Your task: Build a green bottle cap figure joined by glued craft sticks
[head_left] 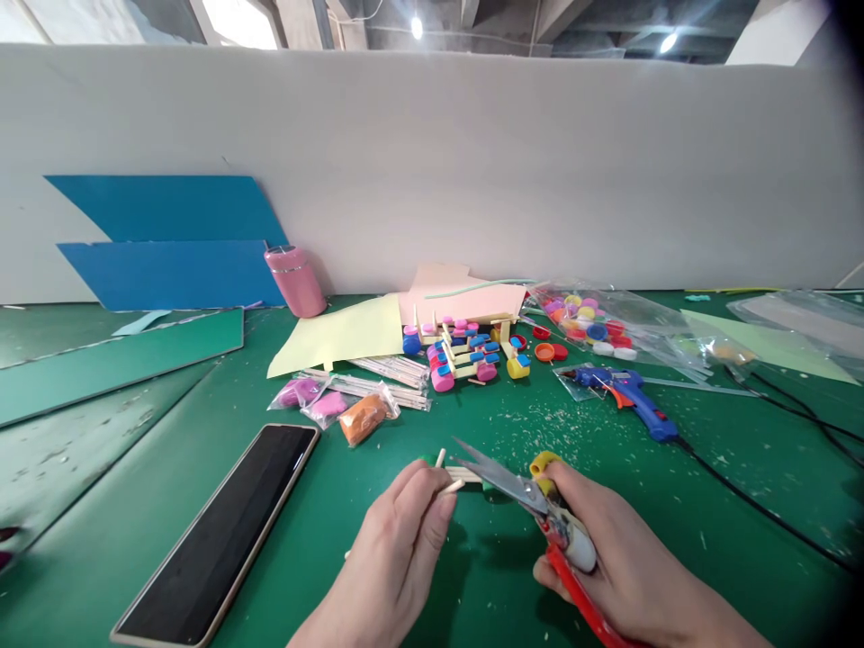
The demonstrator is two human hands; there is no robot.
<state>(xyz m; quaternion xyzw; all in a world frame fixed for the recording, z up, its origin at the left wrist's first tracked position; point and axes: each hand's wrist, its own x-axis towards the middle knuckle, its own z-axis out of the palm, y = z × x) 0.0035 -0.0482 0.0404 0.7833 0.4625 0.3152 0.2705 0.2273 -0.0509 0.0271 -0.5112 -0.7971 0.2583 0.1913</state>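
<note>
Left hand: the left hand [405,531], at the near middle, has its grip closed on a few short pale sticks [465,474], pinched between thumb and bent fingers; the ends poke out to the right, seemingly to leave them exposed while the fingertips stay back.
Sticks: they are held above the worktop [317,540], at differing angles (one end points up and away from the rest).
Right hand: the right hand [621,549] has its grip around the scissors [519,490], with the thumb at the yellow handle and the red handle below.
Scissors: the blades look slightly parted and point left, crossing the sticks in view; whether steel touches wood cannot be told. Holding them across the sticks probably lets the edges meet the wood crosswise.
Glue gun: the blue glue gun [634,396] lies to the right, nozzle left, its cord trailing to the near right, likely to keep the hands' space free of it.
Stick bundle: spare sticks [391,389] lie together farther off, beside packets of clay [364,417], presumably within easy reach.
Cap pieces: colourful cap-and-stick pieces [465,355] sit grouped at the far middle, perhaps to stay out of the scissors' way.
Phone: the dark phone [222,531] lies flat on the near left, apart from both hands.
</note>
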